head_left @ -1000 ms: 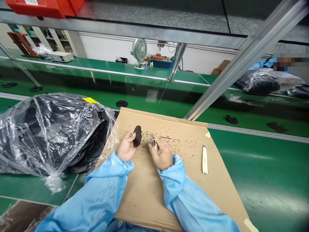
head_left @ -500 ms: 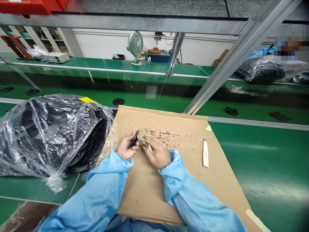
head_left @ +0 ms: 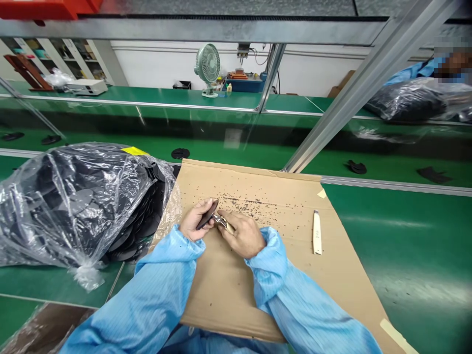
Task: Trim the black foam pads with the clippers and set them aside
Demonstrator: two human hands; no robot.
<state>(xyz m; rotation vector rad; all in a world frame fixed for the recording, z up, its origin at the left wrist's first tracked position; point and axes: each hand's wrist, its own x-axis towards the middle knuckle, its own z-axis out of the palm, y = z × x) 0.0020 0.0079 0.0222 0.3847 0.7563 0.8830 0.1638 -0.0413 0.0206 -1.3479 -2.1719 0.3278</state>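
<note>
Dark disc [head_left: 207, 215] is held up over the cardboard [head_left: 217, 295], tilted, seen almost edge-on; clock directions run from it. Left hand [head_left: 192, 222] at 8 o'clock, closed on the disc, pinching it between thumb and fingers. Right hand [head_left: 244, 233] at 4 o'clock, fingers wrapped round a hand tool [head_left: 221, 221], metal head, cream handle partly hidden by the fingers. Tool head points at 9 o'clock, right at the disc's edge; can't tell if it bites. Both wrists in blue sleeves [head_left: 162, 287]. Dark specks [head_left: 254, 204] scattered over the cardboard, thickest toward 3 o'clock. Cream tool [head_left: 317, 236] lies flat past them at 3 o'clock, nearly lengthwise, marks on it too small to read. Tape [head_left: 322, 193] on the cardboard's far right corner, more at 4 o'clock on the near one. Clear bag [head_left: 84, 196] of dark discs [head_left: 142, 216] at 9 o'clock, yellow label [head_left: 134, 151] on top, knotted end toward 8. Green table [head_left: 405, 246] under it all. Loose dark piece [head_left: 180, 153] at 11 o'clock. Metal post [head_left: 339, 103] at 2, second bag [head_left: 409, 101] beyond it, with a co-worker's blue sleeve [head_left: 415, 71] just behind. Fan [head_left: 208, 64] far off at 12.
</note>
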